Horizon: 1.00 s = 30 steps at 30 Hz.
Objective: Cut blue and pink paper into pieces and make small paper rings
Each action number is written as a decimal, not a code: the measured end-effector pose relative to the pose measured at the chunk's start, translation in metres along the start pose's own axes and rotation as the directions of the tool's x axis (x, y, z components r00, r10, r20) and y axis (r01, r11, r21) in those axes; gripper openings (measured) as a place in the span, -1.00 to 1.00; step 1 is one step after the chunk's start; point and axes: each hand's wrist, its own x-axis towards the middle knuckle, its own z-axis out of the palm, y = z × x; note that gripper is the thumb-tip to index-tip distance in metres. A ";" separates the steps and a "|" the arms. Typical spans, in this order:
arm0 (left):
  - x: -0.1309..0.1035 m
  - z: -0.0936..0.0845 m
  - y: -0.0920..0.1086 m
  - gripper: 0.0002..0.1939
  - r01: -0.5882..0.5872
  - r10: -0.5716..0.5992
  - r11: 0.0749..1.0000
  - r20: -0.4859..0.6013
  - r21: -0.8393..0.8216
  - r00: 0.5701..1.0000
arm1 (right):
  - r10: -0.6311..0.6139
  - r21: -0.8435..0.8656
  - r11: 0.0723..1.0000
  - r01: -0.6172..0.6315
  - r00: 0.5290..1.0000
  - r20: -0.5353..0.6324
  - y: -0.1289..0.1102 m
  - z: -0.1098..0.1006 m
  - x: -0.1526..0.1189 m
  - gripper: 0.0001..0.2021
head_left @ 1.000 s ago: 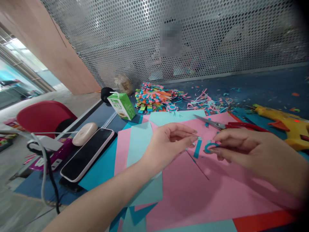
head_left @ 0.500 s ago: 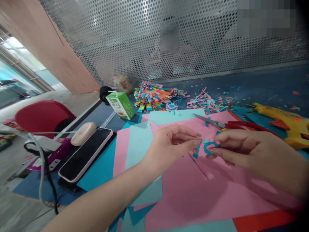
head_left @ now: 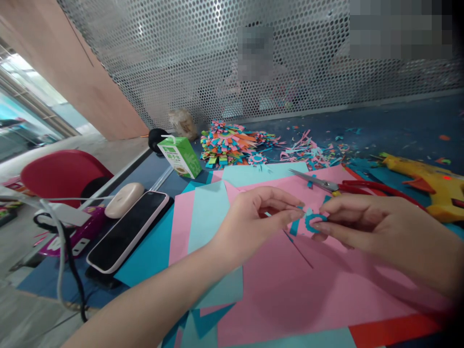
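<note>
My right hand (head_left: pixel 369 224) pinches a blue scalloped paper ring (head_left: pixel 311 223) between thumb and fingers, above the pink paper sheet (head_left: pixel 290 299). Facing it from the left, my left hand (head_left: pixel 259 217) is closed in a pinch, with a tiny blue paper piece (head_left: pixel 300 208) showing at its fingertips. Just below those fingertips is a narrow blue paper strip (head_left: pixel 294 227). A thin dark line crosses the pink sheet nearby; I cannot make out what it is. Scissors (head_left: pixel 326 185) with red handles lie open behind my right hand.
A yellow glue gun (head_left: pixel 424 179) lies at the right. Behind the sheets are a pile of fringed paper flowers (head_left: pixel 226 142) and paper scraps (head_left: pixel 311 152). A green drink carton (head_left: pixel 183 157), phone (head_left: pixel 128 232) and purple power strip (head_left: pixel 72 237) are at the left.
My left fingertips have shifted very slightly, and a blue bit now shows at them. The right hand keeps its hold on the scalloped ring, nearly still.
</note>
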 end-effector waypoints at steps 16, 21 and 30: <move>0.002 -0.005 -0.001 -0.84 -0.081 0.082 0.992 -0.010 0.098 0.997 | 0.052 0.168 0.984 -0.064 0.996 0.074 0.007 0.001 0.001 -0.65; 0.001 -0.004 -0.002 -0.77 -0.030 0.029 0.998 0.016 0.051 0.999 | 0.038 0.181 0.982 -0.053 0.996 0.086 0.004 0.000 0.001 -0.65; 0.000 -0.004 0.000 -0.83 -0.013 0.013 0.997 0.005 0.073 1.000 | -0.006 0.139 0.990 -0.008 0.995 0.103 0.006 0.000 0.000 -0.70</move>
